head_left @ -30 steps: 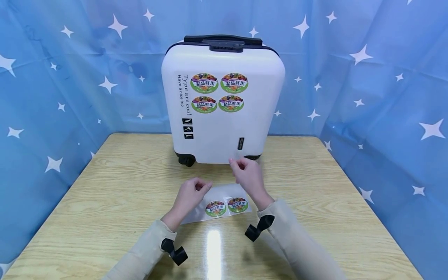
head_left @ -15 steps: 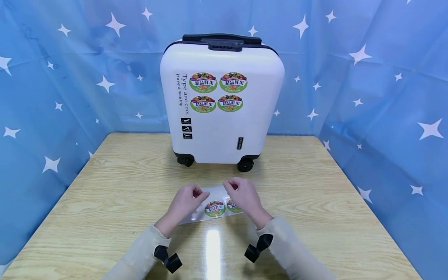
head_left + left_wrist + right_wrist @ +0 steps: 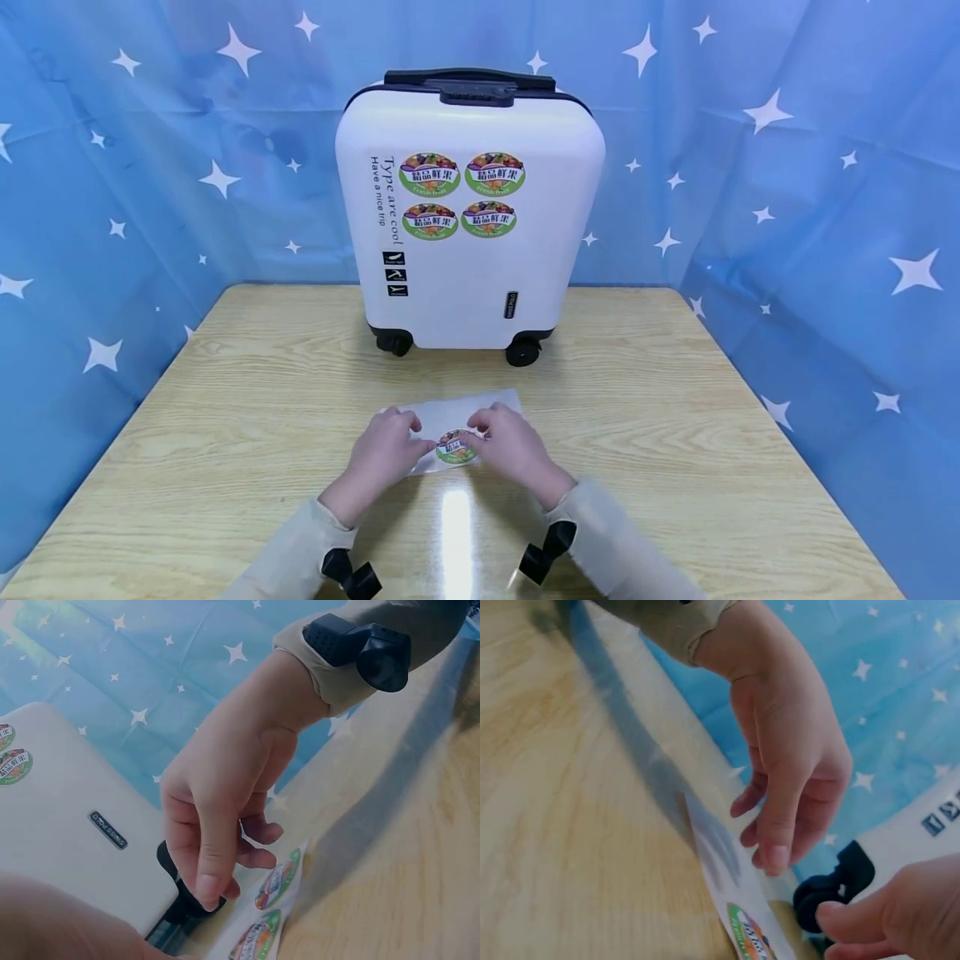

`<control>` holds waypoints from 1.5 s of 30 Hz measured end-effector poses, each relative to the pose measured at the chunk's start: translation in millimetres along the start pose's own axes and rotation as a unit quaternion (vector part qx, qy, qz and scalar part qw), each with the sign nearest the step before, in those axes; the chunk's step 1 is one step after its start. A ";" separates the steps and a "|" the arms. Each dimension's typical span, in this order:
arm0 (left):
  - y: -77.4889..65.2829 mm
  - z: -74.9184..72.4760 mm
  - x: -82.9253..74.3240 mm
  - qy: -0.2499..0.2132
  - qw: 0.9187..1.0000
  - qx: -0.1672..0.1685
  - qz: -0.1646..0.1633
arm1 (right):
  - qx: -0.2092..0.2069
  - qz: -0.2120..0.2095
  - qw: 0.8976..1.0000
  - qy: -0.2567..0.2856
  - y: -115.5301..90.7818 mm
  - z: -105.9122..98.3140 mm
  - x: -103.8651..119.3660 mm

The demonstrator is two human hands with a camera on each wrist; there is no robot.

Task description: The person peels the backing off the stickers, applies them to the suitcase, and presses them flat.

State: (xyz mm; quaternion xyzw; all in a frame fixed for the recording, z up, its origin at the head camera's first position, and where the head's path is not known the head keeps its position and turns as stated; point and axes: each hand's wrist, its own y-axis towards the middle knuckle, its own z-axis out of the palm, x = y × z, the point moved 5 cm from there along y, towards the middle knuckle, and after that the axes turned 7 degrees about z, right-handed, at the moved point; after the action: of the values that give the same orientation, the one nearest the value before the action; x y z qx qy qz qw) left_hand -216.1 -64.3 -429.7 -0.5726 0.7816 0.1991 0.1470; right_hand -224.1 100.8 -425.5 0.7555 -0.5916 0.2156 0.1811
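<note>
A strip of white backing sheet (image 3: 442,410) lies on the table in front of the suitcase. It bears an oval fruit sticker (image 3: 452,450), green below and multicoloured above. A second sticker (image 3: 279,879) shows beside it in the left wrist view; from the head it is hidden under my right hand. My left hand (image 3: 382,450) is over the sheet's left end, thumb extended toward the sticker, fingers loosely bent. My right hand (image 3: 513,446) is over the right part, its thumb overlapping the sticker's right edge and its fingers loosely curled. Nothing shows between the fingers of either hand.
An upright white suitcase (image 3: 457,287) with black wheels (image 3: 522,352) and handle stands behind the sheet. Several matching fruit stickers (image 3: 430,175) are on its upper front. A blue curtain (image 3: 187,150) with white stars surrounds the wooden table (image 3: 247,400).
My right hand has come down from near the suitcase's lower edge to the sheet, covering its right sticker. My left hand has shifted slightly left and down toward me.
</note>
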 end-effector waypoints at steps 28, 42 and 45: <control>-15.7 17.9 -5.8 0.107 0.994 0.019 0.020 | -0.003 -0.038 0.985 -0.168 -16.7 24.0 5.2; -17.0 18.2 -3.3 0.108 0.991 -0.033 0.076 | -0.016 -0.035 0.987 -0.156 -15.5 23.6 5.1; -17.8 18.2 -2.7 0.111 0.990 -0.021 0.084 | -0.017 -0.033 0.987 -0.158 -15.3 24.3 4.2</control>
State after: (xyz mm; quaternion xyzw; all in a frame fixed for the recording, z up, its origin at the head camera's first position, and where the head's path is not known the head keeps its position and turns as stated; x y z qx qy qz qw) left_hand -198.3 -58.0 -447.0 -0.5264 0.8340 0.1626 0.0305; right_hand -205.6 88.2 -444.0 0.7960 -0.5912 0.0771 0.1047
